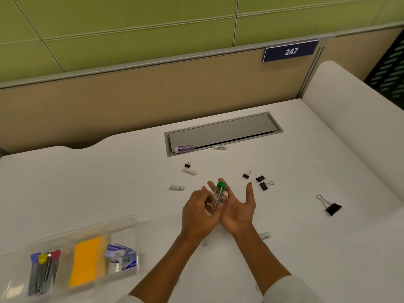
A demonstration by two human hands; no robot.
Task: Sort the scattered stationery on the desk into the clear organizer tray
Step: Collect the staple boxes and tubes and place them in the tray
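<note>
1. The white desk [131, 189] is only partly cleared, so the sort looks roughly mid-way.
2. The clear organizer tray [122, 224] sits at the near left edge and already holds capped pens or markers, a yellow-orange pad and small blue-and-white packets, each in its own section. Its near corner is cut off by the frame, and blur makes the dividers hard to trace.
3. The right hand [239, 209] lies palm up with fingers spread, cradling rather than clamping; the left hand [200, 209] curls its fingers onto the same object, and how firmly it pinches cannot be told.
4. Between them, over the middle of the desk and well apart from the tray, is a clear tube with a green cap [219, 194]; a pink-capped piece shows just behind it, mostly hidden.
5. A large black binder clip [330, 206] lies alone at the right.
6. A lilac tube [184, 148] rests in the grey cable hatch.
7. Four small binder clips [263, 184] and several white or clear tubes [177, 187] remain scattered; two more tubes are partly hidden by the forearms.
</note>
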